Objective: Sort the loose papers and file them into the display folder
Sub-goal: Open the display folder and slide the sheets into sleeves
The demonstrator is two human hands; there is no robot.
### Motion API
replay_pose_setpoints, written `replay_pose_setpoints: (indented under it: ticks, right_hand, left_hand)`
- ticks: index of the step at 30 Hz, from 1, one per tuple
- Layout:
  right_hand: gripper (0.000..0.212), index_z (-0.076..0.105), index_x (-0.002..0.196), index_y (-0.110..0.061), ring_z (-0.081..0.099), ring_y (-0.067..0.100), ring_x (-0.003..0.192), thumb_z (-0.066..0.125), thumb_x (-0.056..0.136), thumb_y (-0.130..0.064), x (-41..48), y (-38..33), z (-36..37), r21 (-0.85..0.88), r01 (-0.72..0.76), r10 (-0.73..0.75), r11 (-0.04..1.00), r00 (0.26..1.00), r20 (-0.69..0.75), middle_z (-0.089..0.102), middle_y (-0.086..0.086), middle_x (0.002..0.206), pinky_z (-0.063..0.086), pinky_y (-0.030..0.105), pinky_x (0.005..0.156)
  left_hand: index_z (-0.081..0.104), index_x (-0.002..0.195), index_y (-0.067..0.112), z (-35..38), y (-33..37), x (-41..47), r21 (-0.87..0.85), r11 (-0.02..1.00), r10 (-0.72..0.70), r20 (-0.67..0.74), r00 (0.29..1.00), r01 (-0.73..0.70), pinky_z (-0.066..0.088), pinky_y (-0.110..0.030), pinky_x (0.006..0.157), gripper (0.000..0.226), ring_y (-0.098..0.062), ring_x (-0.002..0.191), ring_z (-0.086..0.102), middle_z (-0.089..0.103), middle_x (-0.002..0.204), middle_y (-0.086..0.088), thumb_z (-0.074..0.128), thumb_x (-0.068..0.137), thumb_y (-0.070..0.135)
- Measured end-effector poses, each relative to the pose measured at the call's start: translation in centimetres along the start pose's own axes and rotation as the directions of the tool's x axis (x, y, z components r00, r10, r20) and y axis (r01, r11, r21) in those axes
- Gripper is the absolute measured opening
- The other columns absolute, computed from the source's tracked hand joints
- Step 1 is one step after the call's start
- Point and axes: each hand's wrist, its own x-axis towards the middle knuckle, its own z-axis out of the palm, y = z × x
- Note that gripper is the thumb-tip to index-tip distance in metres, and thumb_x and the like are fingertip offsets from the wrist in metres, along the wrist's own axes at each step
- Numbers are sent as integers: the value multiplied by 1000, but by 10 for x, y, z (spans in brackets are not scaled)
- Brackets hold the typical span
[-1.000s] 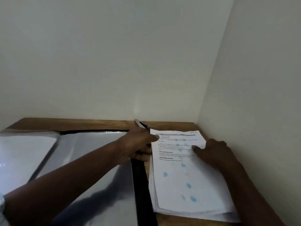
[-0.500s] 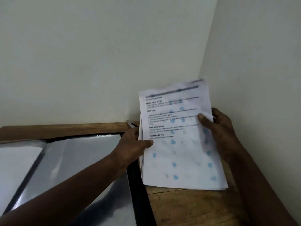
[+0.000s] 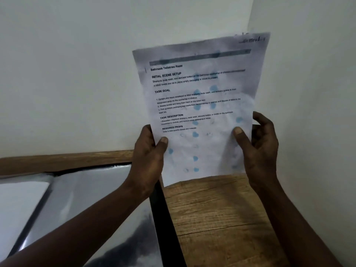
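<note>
Plainly, the fingers [image 3: 162,141] of both hands are curled round the printed papers [image 3: 198,105]. Each thumb presses on the front face near a side edge, while the other fingers lie behind the page, mostly hidden. The left hand [image 3: 148,160] grips the lower left edge. The right hand [image 3: 258,151] grips the right edge a little higher, and its fingertips show past the paper's border.

The papers are held in the air, nearly upright, with the top edge rising toward the right. They hang over the right part of the wooden table [image 3: 212,218], in front of the corner where two pale walls [image 3: 67,74] meet. The front page carries black headings: "Bathroom Toiletries Reset", "INITIAL SCENE SETUP", "TASK GOAL", "TASK DESCRIPTION" and "REQUIRED PROPS". Pale blue blots are scattered over its middle and lower half. Whether this is one sheet or several cannot be told.

To the left, under the left forearm, the display folder [image 3: 86,199] lies open and flat on the table. Its glossy clear sleeves catch the light, and a black cover edge [image 3: 163,218] runs along its right side next to the bare wood. A white sheet [image 3: 19,205] sits in the far left sleeve.
</note>
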Motion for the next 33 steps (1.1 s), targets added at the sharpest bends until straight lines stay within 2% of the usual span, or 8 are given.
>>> replay_pose_setpoints:
  ticks: [6, 10, 15, 18, 22, 26, 29, 33]
  right_hand:
    - [29, 56, 125, -14, 65, 14, 104, 67, 99, -22, -22, 26, 17, -112, -133, 125, 985, 989, -76, 67, -1, 116, 56, 42, 94]
    - [29, 50, 127, -12, 60, 2, 97, 60, 103, -25, -33, 25, 26, -166, -86, 58, 982, 984, -170, 63, -6, 117, 52, 16, 87]
    - [31, 48, 130, -12, 57, -11, 89, 57, 104, -26, -41, 26, 30, -177, -128, 92, 976, 976, -200, 62, -9, 113, 43, 7, 83]
    - [28, 49, 127, -4, 54, -21, 93, 58, 104, -19, -36, 12, 34, -172, -42, 0, 984, 970, -241, 59, -15, 107, 39, 0, 81]
    - [30, 47, 126, 3, 55, -21, 91, 58, 104, -15, -28, -16, 58, -125, 60, -89, 990, 967, -237, 56, -18, 103, 40, 0, 79]
    - [27, 50, 126, -8, 56, -19, 88, 59, 104, -21, -25, -30, 100, -19, -7, 5, 1000, 995, -98, 58, -19, 103, 42, 2, 76]
    - [10, 59, 107, -14, 61, -4, 78, 61, 103, -24, -26, -35, 143, 107, -153, 147, 982, 987, 65, 65, -11, 91, 48, 20, 75]
    - [58, 72, 105, -13, 73, 31, 96, 43, 102, -62, -49, -34, 208, 401, -660, 489, 635, 745, 453, 77, 12, 103, 55, 49, 93]
  left_hand:
    - [58, 125, 21, 0, -21, -7, 151, 984, -101, 57, 993, 91, 58, -49, 98, 25, -13, 109, 71, 74, 118, 8, 50, 107, 6]
    - [57, 133, 25, 5, -23, -6, 208, 978, -5, 25, 1000, -1, 56, -41, 102, 30, -10, 118, 65, 68, 126, 11, 45, 109, 10]
    - [57, 131, 30, -2, -30, -2, 283, 959, -46, 99, 994, 16, 56, -41, 102, 33, -11, 117, 63, 67, 125, 11, 44, 109, 9]
    - [60, 118, 28, -6, -11, 3, 272, 961, 17, 94, 995, -42, 57, -27, 89, 31, -8, 106, 67, 70, 115, 11, 44, 107, 4]
    - [61, 118, 41, -33, 27, 23, 364, 927, 25, 180, 983, -90, 56, -30, 87, 34, -8, 108, 68, 71, 119, 14, 52, 100, 13]
    - [67, 120, 21, -97, 67, 41, 434, 901, -98, 260, 961, -26, 57, -23, 68, 27, -10, 89, 74, 78, 106, 6, 54, 104, 3]
    - [67, 128, 10, -153, 78, 43, 322, 943, -156, 206, 966, 84, 61, -39, 88, 30, -27, 105, 74, 75, 122, -10, 55, 102, 3]
    - [74, 114, 8, -213, 70, 37, 110, 981, -156, -55, 986, 161, 64, -38, 76, 27, -23, 92, 77, 74, 114, -23, 52, 102, -2]
